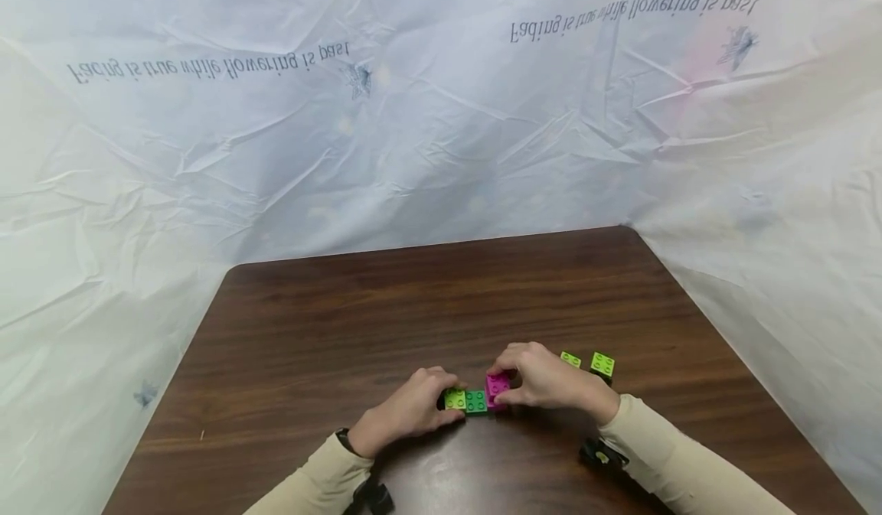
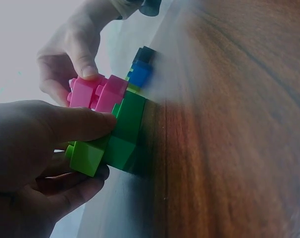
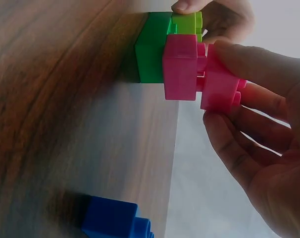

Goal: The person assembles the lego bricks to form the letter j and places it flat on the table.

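A dark green toy building brick rests on the table, carrying a lime green brick at its left end and a pink brick at its right end. Thumb and fingers of my left hand pinch the lime brick from both sides. My right hand holds a second pink brick between thumb and fingers. That brick sits slightly tilted over the lower pink one, whose studs show in a narrow gap between them. The left hand partly covers the lime brick in the left wrist view.
Beyond the right hand stand two more lime bricks, one left and one right. The left wrist view shows a blue brick and a black brick there. White printed sheeting surrounds the brown wooden table.
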Demonstrator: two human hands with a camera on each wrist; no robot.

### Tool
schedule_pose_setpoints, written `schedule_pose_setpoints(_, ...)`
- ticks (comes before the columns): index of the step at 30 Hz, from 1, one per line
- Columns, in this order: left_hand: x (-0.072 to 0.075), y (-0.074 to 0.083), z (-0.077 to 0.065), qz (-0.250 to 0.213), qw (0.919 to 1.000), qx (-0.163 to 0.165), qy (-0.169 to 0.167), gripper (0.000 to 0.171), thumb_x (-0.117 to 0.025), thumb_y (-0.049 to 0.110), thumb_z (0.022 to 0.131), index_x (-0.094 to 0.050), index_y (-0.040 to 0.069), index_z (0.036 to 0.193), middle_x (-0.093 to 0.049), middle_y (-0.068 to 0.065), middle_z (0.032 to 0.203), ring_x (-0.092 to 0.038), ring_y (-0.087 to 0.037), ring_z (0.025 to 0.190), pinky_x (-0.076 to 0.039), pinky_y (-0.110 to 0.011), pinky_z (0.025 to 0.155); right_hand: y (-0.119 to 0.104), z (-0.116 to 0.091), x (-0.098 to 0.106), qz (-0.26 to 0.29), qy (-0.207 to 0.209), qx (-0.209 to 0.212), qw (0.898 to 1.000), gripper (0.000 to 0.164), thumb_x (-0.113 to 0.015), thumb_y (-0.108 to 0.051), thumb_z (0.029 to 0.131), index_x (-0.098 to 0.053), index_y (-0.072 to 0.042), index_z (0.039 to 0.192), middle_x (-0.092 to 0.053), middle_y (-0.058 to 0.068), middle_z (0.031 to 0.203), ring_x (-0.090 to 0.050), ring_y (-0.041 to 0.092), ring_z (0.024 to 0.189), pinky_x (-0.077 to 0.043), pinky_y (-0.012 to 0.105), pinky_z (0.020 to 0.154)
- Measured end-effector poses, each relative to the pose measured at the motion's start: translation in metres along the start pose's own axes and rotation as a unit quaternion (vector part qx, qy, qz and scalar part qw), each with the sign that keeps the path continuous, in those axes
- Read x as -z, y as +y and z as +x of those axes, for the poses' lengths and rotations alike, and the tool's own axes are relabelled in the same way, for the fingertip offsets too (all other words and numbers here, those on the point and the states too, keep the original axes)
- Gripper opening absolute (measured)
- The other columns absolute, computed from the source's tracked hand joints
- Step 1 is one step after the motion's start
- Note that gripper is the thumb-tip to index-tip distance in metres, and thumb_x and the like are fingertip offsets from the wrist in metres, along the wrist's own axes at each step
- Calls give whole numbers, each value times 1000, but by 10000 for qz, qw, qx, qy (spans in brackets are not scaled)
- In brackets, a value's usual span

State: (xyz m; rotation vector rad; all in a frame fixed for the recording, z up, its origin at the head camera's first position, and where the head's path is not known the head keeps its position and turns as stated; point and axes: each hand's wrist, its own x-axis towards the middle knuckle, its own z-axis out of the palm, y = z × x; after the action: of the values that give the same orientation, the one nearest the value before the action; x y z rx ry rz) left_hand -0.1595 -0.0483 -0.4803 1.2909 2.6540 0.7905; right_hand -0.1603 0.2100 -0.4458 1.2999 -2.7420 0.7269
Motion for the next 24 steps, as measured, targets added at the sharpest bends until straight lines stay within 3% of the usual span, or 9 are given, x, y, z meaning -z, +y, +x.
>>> schedule_pose_setpoints(9, 2, 0, 2, 162, 9997, -106, 142, 31, -78, 25, 83, -71, 10, 110, -72, 1, 102, -62, -5, 92, -49, -16, 77, -2, 2, 1, 14, 45, 118, 9999, 26, -82, -27, 78, -73, -12, 99, -68, -7, 91, -59, 2, 85, -51, 19, 72)
schedule_pose_setpoints(24, 2, 2, 1, 168, 9998, -3, 128, 32, -78, 27, 83, -72, 11, 110, -72, 1, 101, -62, -4, 91, -50, -16, 76, -4, 2, -1, 17, -57, 29, 10000, 27, -81, -29, 79, -72, -14, 99, -64, -10, 87, -55, 0, 80, -48, 17, 68)
